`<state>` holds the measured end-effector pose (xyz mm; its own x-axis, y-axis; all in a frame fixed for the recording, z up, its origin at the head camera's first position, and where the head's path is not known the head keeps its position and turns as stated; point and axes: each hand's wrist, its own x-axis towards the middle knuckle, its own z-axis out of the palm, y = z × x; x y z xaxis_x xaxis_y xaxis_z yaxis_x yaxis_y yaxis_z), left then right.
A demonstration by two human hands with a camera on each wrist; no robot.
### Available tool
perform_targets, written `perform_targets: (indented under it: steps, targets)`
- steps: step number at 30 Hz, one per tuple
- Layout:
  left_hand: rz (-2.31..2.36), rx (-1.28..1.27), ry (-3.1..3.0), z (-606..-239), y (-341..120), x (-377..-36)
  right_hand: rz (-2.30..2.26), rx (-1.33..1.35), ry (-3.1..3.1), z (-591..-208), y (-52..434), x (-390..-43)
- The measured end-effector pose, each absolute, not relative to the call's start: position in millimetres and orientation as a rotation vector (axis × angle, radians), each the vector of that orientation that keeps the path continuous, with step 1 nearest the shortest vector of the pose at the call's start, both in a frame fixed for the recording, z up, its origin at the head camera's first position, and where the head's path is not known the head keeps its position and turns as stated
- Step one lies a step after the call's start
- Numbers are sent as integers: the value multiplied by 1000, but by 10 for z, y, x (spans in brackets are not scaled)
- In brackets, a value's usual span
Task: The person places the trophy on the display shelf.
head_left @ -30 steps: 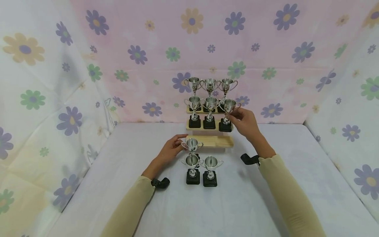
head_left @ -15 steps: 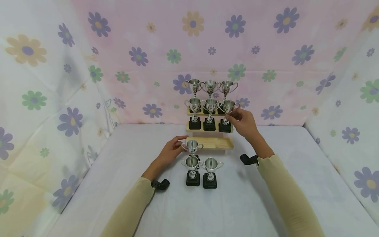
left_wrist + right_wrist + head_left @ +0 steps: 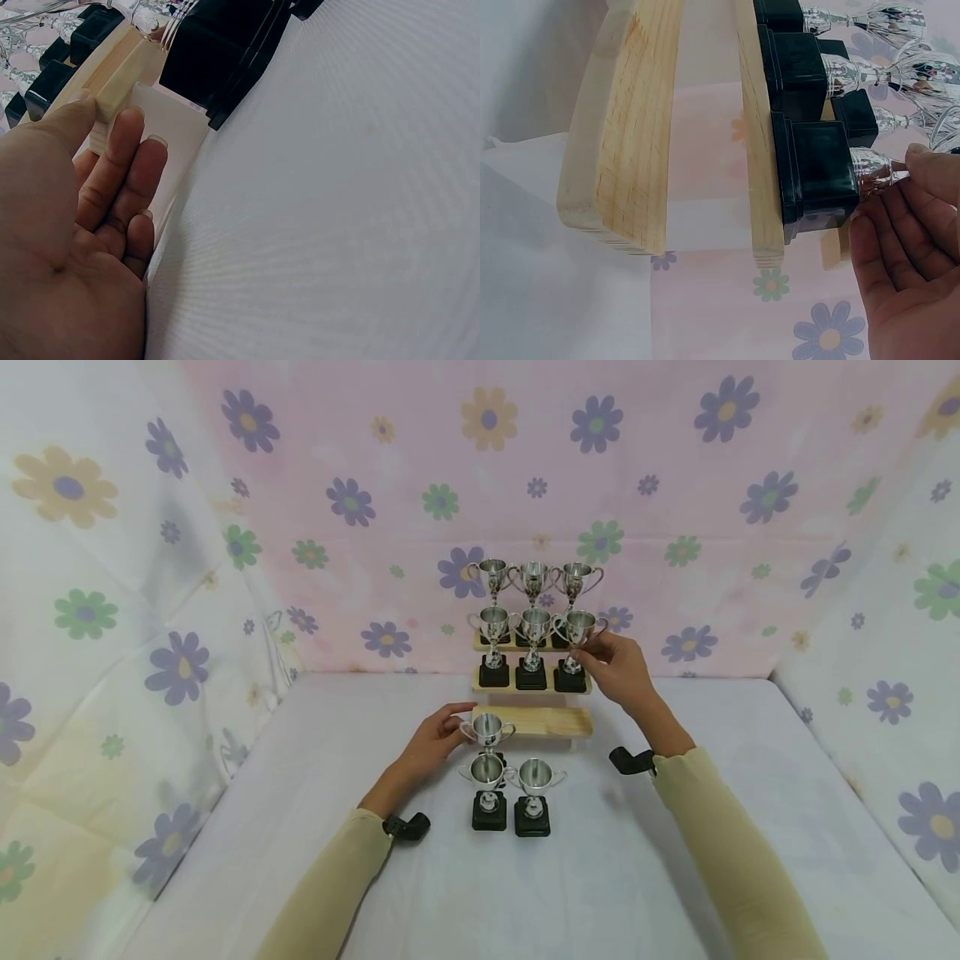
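Note:
In the head view, my right hand point(image 3: 618, 672) pinches the stem of a silver two-handled trophy cup point(image 3: 579, 628). Its black base point(image 3: 821, 176) sits at the right end of the middle wooden shelf point(image 3: 761, 157), in line with two more trophies. My left hand point(image 3: 433, 745) holds the left end of the lowest wooden shelf point(image 3: 547, 721). In the left wrist view its thumb presses the plank point(image 3: 124, 79) and its fingers curl beneath. Just right of that hand, one trophy point(image 3: 487, 729) stands before the low shelf, its base partly hidden.
Two trophies, one left point(image 3: 489, 810) and one right point(image 3: 532, 814), stand on the white table point(image 3: 600, 877) nearer me. Behind, the top shelf point(image 3: 487, 643) bears a row of three trophies point(image 3: 534, 578). A flowered cloth point(image 3: 397, 593) hangs close behind the stand.
The trophy in my right hand has shifted slightly back on the middle shelf, so its base lines up with its neighbours. My left hand keeps its place on the low shelf.

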<state>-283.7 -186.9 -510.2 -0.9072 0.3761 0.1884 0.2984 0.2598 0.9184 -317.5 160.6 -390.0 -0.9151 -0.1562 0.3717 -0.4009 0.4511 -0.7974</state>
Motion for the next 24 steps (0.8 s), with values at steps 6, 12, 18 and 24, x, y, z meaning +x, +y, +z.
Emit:
perform_targets:
  steps: [6,12,18,24]
  targets:
    - [1751,657,2434,-5112,-1864,-2853,1471,471,-2468,-3905,1604,-3180]
    - [1749,663,2449,-5096,-1864,-2854,1481,468,-2454,-3919,1596,-3198]
    - [1754,656,2440,-5091,-1861,-2850,1484,461,-2452,-3919,1591,-3202]
    - [1747,636,2446,-5104,-1861,-2846,1488,461,-2455,-3922,1588,-3195]
